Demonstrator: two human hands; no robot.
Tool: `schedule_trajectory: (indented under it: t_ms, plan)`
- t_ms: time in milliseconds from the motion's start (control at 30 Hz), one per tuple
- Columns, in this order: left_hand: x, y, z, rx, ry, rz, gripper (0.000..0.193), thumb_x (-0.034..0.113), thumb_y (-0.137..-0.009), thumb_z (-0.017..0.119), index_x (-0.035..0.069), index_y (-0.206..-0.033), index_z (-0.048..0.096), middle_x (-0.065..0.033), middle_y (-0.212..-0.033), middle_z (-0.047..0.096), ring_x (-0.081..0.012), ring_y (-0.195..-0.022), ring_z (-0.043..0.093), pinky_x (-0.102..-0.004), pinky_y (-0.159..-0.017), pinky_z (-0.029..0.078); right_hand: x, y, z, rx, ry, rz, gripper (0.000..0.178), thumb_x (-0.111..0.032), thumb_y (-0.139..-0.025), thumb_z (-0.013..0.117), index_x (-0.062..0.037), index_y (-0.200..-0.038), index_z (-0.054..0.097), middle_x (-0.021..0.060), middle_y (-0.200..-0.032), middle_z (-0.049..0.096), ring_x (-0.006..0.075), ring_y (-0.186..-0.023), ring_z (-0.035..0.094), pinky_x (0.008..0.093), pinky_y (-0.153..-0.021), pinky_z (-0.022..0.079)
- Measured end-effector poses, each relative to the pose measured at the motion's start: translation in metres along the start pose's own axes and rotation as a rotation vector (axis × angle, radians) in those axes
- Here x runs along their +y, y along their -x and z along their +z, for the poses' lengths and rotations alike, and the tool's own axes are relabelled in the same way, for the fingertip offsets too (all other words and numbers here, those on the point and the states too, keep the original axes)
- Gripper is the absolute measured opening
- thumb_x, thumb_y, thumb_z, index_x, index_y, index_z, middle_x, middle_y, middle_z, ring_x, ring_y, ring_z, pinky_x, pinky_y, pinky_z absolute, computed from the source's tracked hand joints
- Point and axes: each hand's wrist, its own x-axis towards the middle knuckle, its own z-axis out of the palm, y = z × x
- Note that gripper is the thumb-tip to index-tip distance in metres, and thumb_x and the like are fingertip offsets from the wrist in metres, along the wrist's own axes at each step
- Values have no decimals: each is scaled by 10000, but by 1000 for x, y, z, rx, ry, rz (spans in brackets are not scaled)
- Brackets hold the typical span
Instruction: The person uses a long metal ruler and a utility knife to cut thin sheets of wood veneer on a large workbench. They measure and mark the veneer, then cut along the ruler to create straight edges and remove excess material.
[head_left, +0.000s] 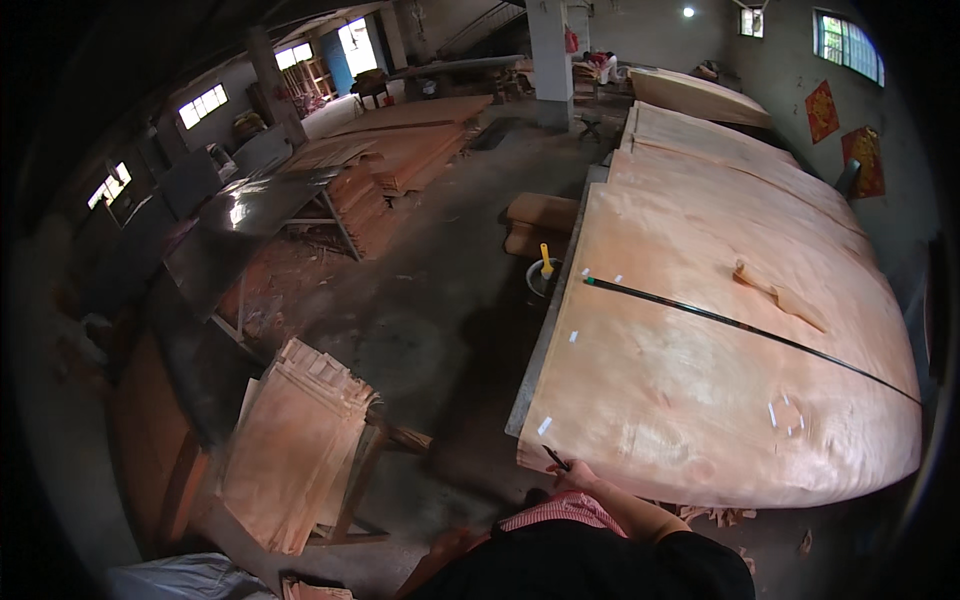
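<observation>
My right hand [577,477] is at the near left corner of a large sheet of pale wood veneer [690,400]. It is closed around a slim dark knife-like tool [555,458], whose tip points toward the sheet's left edge. A short white tape strip [545,426] sticks to the veneer just beyond the tool. My left hand [455,544] is low beside my body, dim and blurred, and its fingers cannot be made out. Across the sheet lies a long black rod [740,325] with a green end. A torn veneer strip [780,297] rests beyond the rod.
Left of me, a stack of veneer pieces [300,440] leans on a wooden stand. Near the sheet's left edge stands a bucket [537,279] with a yellow-handled brush [546,262]. More sheet stacks [420,140] and a pillar [550,50] are farther off. Another person [604,64] bends at the back.
</observation>
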Motion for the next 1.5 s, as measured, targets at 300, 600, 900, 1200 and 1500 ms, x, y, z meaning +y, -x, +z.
schedule_trajectory:
  t_ms: [300, 600, 900, 1200, 1500]
  plan:
    - [-49, -42, 70, 39, 1311, -276, 361, 176, -794, 472, 159, -1153, 446, -97, -984, 550, -189, -806, 562, -272, -772, 409, -71, -75, -31, -36, -55, -121, 219, -31, -792, 431, -4, -956, 574, 86, -786, 610, 147, -651, 584, 284, -665, 458]
    - [-156, -40, 181, -640, 2453, -646, 325, 229, -830, 418, 183, -1150, 459, -139, -982, 548, -268, -893, 531, -362, -752, 416, -128, -184, -20, 104, -11, -59, 180, -114, -819, 475, -42, -941, 586, 55, -732, 603, 131, -640, 567, 266, -582, 443]
    - [-195, -10, 368, -299, 2475, -792, 416, 301, -812, 484, -3, -1097, 483, -167, -914, 583, -276, -869, 559, -322, -720, 438, -177, -275, 12, 245, -25, -16, 214, -155, -798, 481, -9, -913, 589, 58, -687, 603, 124, -597, 574, 248, -595, 452]
    - [-214, -21, 485, -535, 2639, -942, 408, 321, -806, 496, 47, -1108, 496, -122, -978, 569, -251, -845, 559, -307, -708, 448, -218, -326, 26, 113, 329, 199, 293, -289, -811, 507, -28, -926, 574, 64, -725, 623, 155, -617, 578, 285, -598, 445]
    - [-72, -41, 555, -255, 3084, -1428, 423, 311, -823, 502, 11, -1118, 458, -132, -1143, 462, -231, -1018, 471, -334, -814, 390, -290, -473, -17, -295, 870, 354, 373, -336, -854, 417, -74, -1104, 506, 54, -874, 632, 194, -888, 556, 336, -752, 414]
